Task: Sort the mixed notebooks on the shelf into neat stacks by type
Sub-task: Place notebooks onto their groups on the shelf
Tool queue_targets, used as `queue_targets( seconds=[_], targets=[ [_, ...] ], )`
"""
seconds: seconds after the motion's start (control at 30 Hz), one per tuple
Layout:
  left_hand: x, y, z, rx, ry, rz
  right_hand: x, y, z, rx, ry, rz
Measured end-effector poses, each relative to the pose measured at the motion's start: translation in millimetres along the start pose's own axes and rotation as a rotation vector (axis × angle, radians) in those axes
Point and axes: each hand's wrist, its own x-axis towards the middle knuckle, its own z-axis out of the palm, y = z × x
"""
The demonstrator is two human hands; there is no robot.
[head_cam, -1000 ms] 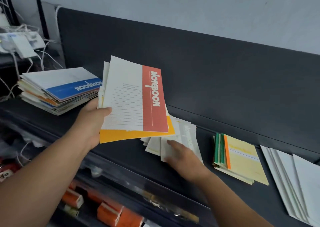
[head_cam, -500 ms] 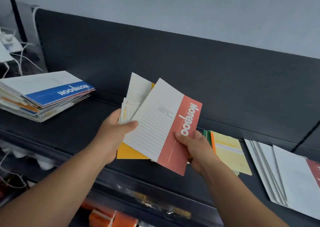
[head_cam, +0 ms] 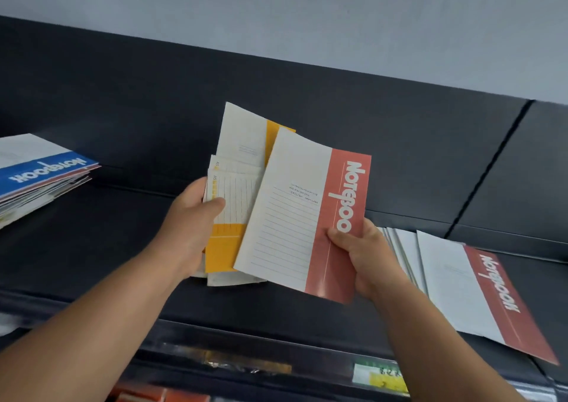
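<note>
Above shelf, hands gripping red notebook, bundle

"Notebook" ran in white down the red band of the held notebook, again on the red-banded notebook lying right, and on the blue-banded one left; "A5" marked the small yellow notebooks.

Pale grey wall above the dark back panel. Below the front edge — a green-and-yellow label and orange boxes, partly cut off.
</note>
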Motion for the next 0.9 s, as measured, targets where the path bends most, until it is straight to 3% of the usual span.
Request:
queue_targets(
  seconds=[0.27, 0.57, 0.73, 0.83, 0.9],
  targets=[
    [-3.3, 0.0, 74.4, -0.025, -0.112, -0.036, -9.1, -24.0, -129.8, -0.054, 0.206, 0.045],
    [-12.2, -7.9, 145.8, -0.011, -0.201, -0.058, 2.5, -21.8, -255.6, -0.209, 0.327, 0.138],
    [-17.2, -12.5, 168.2, 0.013, -0.204, -0.063, 22.0, 5.8, -292.3, -0.683, 0.414, 0.188],
    [-19.5, -14.1, 176.5, 0.043, -0.225, -0.058, 31.5, 12.0, -294.2, -1.066, 0.425, 0.298],
    [-21.1, -14.5, 180.2, 0.072, -0.256, -0.062, 33.5, 4.2, -284.7, -1.241, 0.47, 0.273]
  ],
)
